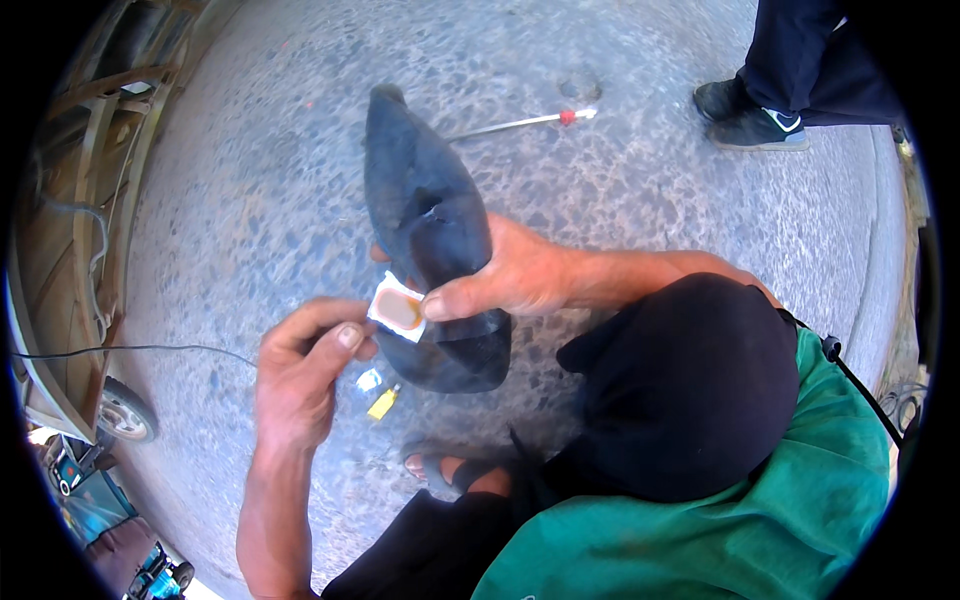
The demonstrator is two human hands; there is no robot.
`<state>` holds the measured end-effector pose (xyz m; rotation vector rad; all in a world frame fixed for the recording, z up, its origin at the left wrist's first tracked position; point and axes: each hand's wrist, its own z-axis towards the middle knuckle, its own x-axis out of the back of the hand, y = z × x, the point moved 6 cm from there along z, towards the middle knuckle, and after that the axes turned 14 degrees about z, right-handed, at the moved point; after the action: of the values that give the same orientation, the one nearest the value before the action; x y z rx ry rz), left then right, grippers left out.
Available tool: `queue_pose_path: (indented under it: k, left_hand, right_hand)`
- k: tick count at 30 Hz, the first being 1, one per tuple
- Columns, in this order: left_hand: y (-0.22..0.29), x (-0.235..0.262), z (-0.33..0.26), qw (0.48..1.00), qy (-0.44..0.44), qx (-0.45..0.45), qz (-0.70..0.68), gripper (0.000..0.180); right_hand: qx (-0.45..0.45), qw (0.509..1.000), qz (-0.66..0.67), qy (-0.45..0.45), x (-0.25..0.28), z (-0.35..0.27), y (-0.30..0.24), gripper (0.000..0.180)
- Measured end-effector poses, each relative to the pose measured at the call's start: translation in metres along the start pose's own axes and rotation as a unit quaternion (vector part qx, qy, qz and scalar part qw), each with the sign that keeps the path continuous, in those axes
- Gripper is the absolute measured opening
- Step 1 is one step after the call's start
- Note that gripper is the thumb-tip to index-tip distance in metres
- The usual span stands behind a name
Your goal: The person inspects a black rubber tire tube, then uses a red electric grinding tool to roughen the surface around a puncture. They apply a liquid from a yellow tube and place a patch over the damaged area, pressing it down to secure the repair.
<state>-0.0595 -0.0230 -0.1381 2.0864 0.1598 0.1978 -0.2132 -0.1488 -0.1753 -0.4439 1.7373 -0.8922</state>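
My right hand (515, 268) is wrapped round the middle of a black rubber piece (425, 165), tapered at its far end and shaped somewhat like a folded inner tube. A small white-backed patch (398, 308), with an orange rim and greyish middle, lies against the near part of the rubber. The right thumb touches the patch's right edge. At the patch's left edge, the fingers of my left hand (312, 350) are closed; their grip is partly hidden. Below them on the ground are a small yellow tube (382, 404) and a crumpled silvery scrap (369, 380).
Beyond the rubber piece lies a thin rod (520, 125) with a red band. Another person's dark shoes (760, 125) stand far right. A wooden cart (85, 230) and a wheel (127, 410) line the left. Black rounded cloth (690, 390) and green cloth (700, 550) block the lower right.
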Motion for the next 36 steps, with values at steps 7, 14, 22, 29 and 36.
queue_pose_path:
  k: [7, 14, 22, 29, 36]
  left_hand:
    - [-0.006, -0.017, 0.004, 0.997, -0.002, -0.001, -0.079, 0.021]
    - [0.011, 0.006, 0.01, 0.994, 0.085, -0.047, -0.045, 0.017]
    - [0.044, 0.006, 0.022, 0.963, 0.164, -0.172, 0.131, 0.011]
    - [0.047, -0.014, 0.032, 0.942, 0.2, -0.217, 0.162, 0.014]
    - [0.067, -0.042, 0.022, 0.864, 0.238, -0.377, 0.233, 0.006]
  right_hand:
    - [-0.004, 1.0, -0.004, -0.007, -0.001, -0.002, -0.001, 0.071]
    - [-0.032, 0.997, -0.07, 0.0, 0.003, -0.006, -0.004, 0.061]
    - [-0.017, 0.97, -0.242, -0.013, 0.018, -0.013, -0.025, 0.044]
    - [0.044, 0.985, -0.159, 0.055, 0.025, -0.022, -0.022, 0.045]
    - [0.047, 0.993, -0.088, 0.055, 0.022, -0.022, -0.023, 0.045]
